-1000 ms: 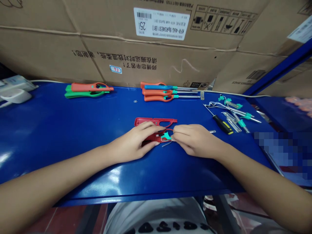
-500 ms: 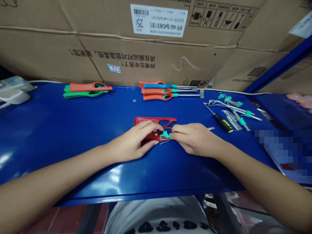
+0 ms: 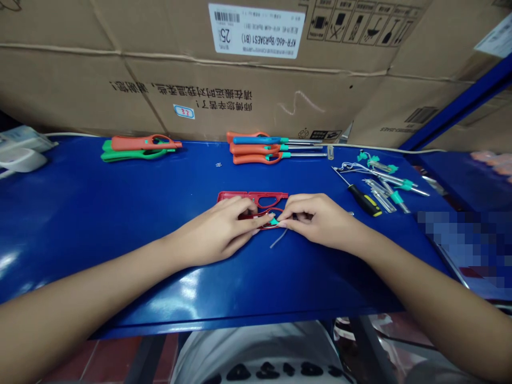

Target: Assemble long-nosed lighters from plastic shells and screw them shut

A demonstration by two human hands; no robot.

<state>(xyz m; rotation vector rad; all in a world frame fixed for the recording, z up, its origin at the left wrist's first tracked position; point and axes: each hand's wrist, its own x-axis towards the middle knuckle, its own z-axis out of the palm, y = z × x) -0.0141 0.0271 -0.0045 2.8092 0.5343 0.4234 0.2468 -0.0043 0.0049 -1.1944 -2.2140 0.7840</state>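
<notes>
My left hand (image 3: 218,232) closes over a red lighter casing half (image 3: 269,227), its index finger reaching toward a small green trigger (image 3: 274,221) that sits in the casing. From the other side my right hand (image 3: 322,218) pinches thumb and fingers together at the trigger's right edge. A thin white wire curves beside the trigger. Below the right fingertips, a thin clear tube (image 3: 279,239) slants down over the blue table. Just behind my hands lies the other red casing half (image 3: 236,196), inner side up. My left hand hides much of the nearer half.
Orange and blue lighters (image 3: 256,149) with metal barrels lie at the back. Orange and green casings (image 3: 140,144) are stacked at the left. A screwdriver (image 3: 365,200) rests beside metal tubes and green parts (image 3: 382,194) at the right. Cardboard (image 3: 160,69) walls the back.
My left index finger has stretched out onto the green trigger, covering more of it. My right hand has shifted slightly up, and the clear tube now hangs lower and more slanted.
</notes>
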